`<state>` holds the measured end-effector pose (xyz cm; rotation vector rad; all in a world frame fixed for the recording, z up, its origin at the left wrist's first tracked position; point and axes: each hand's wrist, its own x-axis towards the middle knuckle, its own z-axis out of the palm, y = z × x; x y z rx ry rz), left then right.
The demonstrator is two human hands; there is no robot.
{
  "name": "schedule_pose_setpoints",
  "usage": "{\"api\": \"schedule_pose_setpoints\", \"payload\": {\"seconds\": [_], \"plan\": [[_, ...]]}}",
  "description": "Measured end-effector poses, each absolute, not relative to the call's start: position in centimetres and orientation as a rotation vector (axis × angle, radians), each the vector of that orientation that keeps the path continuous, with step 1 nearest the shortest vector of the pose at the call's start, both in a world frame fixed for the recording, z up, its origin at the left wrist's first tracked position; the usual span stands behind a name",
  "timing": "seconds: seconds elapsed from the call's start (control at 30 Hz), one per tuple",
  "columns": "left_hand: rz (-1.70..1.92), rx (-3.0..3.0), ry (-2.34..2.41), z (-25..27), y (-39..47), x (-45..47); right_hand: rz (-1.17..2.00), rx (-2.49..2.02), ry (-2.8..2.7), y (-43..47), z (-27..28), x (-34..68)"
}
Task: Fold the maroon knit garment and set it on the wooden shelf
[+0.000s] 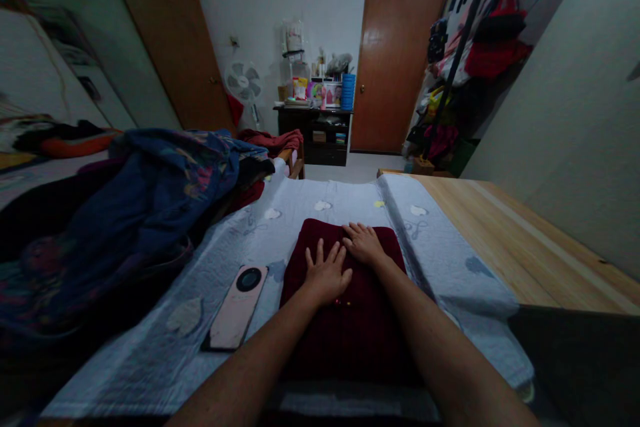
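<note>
A dark red folded garment lies flat in front of me on a pale blue quilted cover. My left hand rests on its upper middle, palm down with the fingers spread. Further up and to the right, my right hand also lies flat on the cloth, fingers stretched out. Just below my left hand, small shiny spots show on the fabric; what they are is too small to tell. A pink phone with a round black camera lies face down left of the garment.
Heaped clothes, among them a blue flowered one, fill the left side. A bare wooden board borders the cover on the right. Beyond stand a dark cabinet, a white fan and a wooden door. Bags hang at right.
</note>
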<state>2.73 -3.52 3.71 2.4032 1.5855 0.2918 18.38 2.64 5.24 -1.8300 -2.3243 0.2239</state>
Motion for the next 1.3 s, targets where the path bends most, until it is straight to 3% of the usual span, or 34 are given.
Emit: {"api": "schedule_pose_setpoints", "payload": {"seconds": [0.43, 0.9, 1.13, 1.3], "plan": [[0.273, 2.396, 1.578, 3.6, -3.5, 2.7, 0.275, -2.044, -2.179, 4.6, 5.5, 18.2], [0.232, 2.401, 1.608, 3.9, -3.8, 2.7, 0.107, -1.87, -1.66, 2.6, 5.1, 19.5], [0.281, 2.374, 1.56, 3.9, -3.7, 2.5, 0.536, -1.674, -1.608, -0.6, 5.0, 16.4], [0.436, 2.322, 1.525, 4.1, -3.7, 2.1, 0.603, -1.625, -1.551, -1.6, 3.5, 15.7]]}}
